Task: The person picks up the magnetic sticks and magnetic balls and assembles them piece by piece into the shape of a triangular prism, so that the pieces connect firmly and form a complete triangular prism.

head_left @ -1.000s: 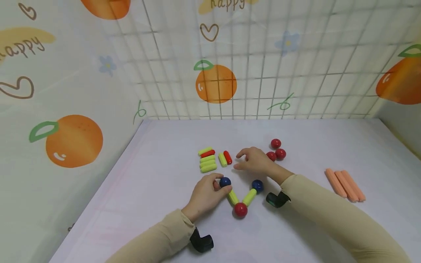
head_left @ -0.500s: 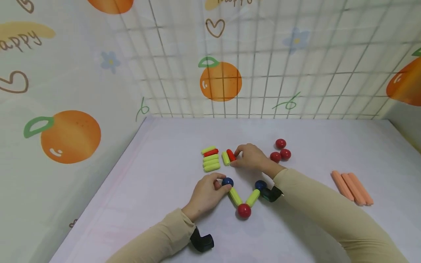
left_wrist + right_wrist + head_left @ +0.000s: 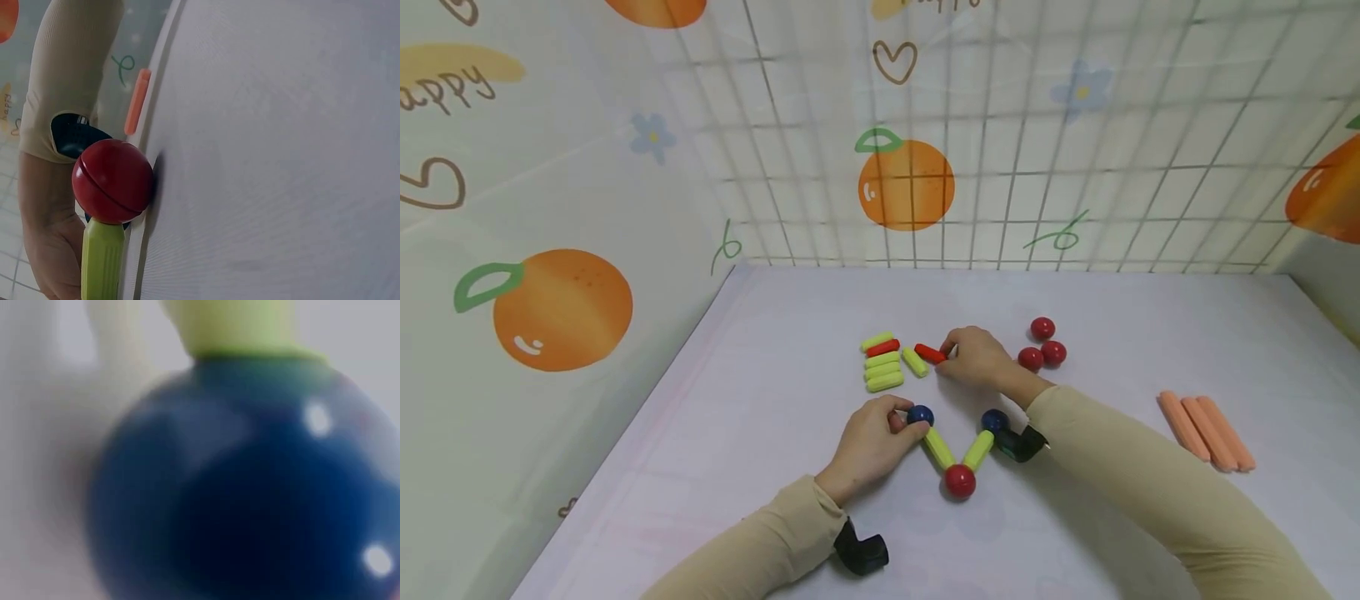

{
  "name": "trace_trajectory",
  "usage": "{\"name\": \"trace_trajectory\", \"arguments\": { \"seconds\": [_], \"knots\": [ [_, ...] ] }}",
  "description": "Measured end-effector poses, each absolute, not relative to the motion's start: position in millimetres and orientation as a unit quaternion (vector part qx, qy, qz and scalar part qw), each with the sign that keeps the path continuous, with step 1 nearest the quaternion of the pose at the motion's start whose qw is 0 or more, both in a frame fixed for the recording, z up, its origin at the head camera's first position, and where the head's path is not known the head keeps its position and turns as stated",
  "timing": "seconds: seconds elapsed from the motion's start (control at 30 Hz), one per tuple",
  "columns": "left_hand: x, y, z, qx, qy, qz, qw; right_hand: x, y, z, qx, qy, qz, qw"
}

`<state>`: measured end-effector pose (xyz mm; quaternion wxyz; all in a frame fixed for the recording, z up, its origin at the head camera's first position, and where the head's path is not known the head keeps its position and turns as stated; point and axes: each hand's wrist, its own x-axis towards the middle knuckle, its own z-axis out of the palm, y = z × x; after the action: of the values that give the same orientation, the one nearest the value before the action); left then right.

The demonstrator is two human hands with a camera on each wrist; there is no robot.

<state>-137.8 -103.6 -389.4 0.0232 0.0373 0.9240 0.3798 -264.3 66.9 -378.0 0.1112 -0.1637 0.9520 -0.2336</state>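
Yellow-green rods [image 3: 938, 447] join a red ball [image 3: 959, 482] to two blue balls in a V lying on the table. My left hand [image 3: 868, 442] pinches the left blue ball [image 3: 921, 416] between thumb and index finger. Beyond the V, my right hand [image 3: 979, 360] pinches one end of a short red rod [image 3: 929, 354]. A loose yellow-green rod [image 3: 915, 362] lies just left of that. The right blue ball [image 3: 250, 494] fills most of the right wrist view. In the left wrist view, the red ball [image 3: 114, 181] caps a rod, with my right hand [image 3: 50, 244] behind.
Several short rods [image 3: 883, 367], yellow-green and one red, lie in a stack-like row at the back left. Three red balls [image 3: 1042, 328] sit right of my right hand. Three longer orange rods [image 3: 1207, 431] lie far right. A patterned curtain [image 3: 985, 167] hangs behind the table.
My right hand has moved left to the red rod and taken hold of its end. The red rod has turned away from the yellow-green one beside it. My left hand keeps its hold.
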Motion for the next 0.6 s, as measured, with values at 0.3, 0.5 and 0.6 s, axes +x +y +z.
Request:
{"name": "trace_trajectory", "arguments": {
  "seconds": [0.3, 0.5, 0.6],
  "knots": [
    [-139.7, -105.1, -387.3, 0.037, 0.924, 0.378, 0.033, -242.4, 102.1, -370.8, -0.154, 0.933, -0.301, 0.12],
    [-141.0, -104.3, -387.7, 0.036, 0.924, 0.378, 0.037, -216.0, 120.3, -360.3, -0.148, 0.915, -0.344, 0.149],
    [-140.8, -104.3, -387.8, 0.032, 0.924, 0.379, 0.04, -206.1, 126.6, -360.0, -0.154, 0.898, -0.375, 0.172]
  ]
}}
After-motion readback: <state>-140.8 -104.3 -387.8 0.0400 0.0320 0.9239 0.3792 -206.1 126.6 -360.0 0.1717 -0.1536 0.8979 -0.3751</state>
